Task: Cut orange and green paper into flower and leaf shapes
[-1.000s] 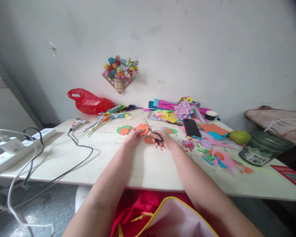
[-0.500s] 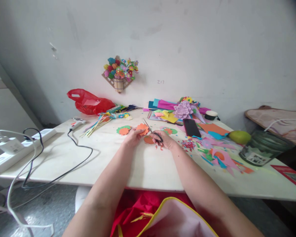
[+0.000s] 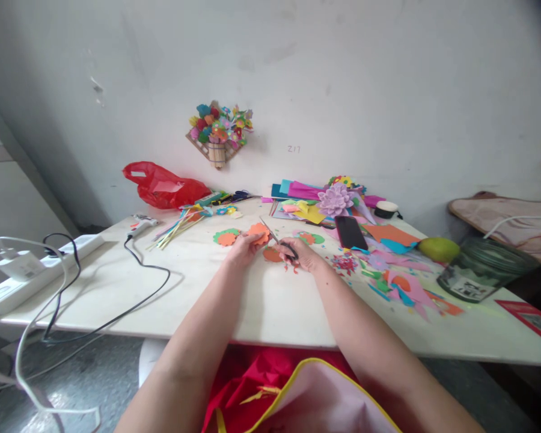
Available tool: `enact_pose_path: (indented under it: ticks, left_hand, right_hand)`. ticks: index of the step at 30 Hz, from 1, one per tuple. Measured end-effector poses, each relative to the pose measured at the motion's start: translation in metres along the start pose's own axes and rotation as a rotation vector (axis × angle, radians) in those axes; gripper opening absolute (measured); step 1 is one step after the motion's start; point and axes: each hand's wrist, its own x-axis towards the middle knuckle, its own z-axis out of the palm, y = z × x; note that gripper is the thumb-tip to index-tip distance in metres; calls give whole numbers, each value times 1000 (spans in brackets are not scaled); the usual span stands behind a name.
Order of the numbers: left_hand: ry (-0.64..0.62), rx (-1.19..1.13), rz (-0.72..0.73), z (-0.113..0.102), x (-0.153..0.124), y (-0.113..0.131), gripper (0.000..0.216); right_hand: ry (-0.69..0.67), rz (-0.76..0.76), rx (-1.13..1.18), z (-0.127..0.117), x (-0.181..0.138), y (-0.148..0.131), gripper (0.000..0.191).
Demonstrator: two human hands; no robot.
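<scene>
My left hand (image 3: pixel 244 248) pinches an orange flower-shaped cutout (image 3: pixel 258 231) with a scalloped edge. In my right hand (image 3: pixel 301 255) is a pair of scissors (image 3: pixel 290 247) with dark handles, its blades pointing up and left at the cutout's right edge. Beneath the hands lies a brownish-orange round piece (image 3: pixel 271 255) on the white table, with small orange snips beside it. Left of my left hand, an orange flower cutout (image 3: pixel 226 239) overlaps a green one. Behind my right hand, another orange and green flower pair (image 3: pixel 313 238) is partly hidden.
On the right are a phone (image 3: pixel 350 233), coloured scraps (image 3: pixel 406 291), a green fruit (image 3: pixel 438 249) and a glass jar (image 3: pixel 482 270). A glue gun (image 3: pixel 140 227) with its cord and a power strip (image 3: pixel 45 270) lie left. A red bag (image 3: pixel 166 189) and a purple flower (image 3: pixel 336 200) stand behind.
The orange cutout has shifted and turned slightly in my left hand, dropping a little to the left. The scissors stay by its edge, and the rest looks the same.
</scene>
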Motion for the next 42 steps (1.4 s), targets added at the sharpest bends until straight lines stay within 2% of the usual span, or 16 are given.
enact_pose_path:
  ticks: [9, 24, 42]
  left_hand:
    - [48, -23, 39, 4, -1, 2, 15]
    - [55, -22, 48, 2, 2, -1, 16]
    - [137, -37, 26, 12, 1, -3, 12]
  right_hand:
    - [-38, 70, -14, -1, -3, 0, 22]
    - [-97, -36, -45, -12, 9, 20, 37]
    - [-10, -15, -2, 4, 3, 7, 31]
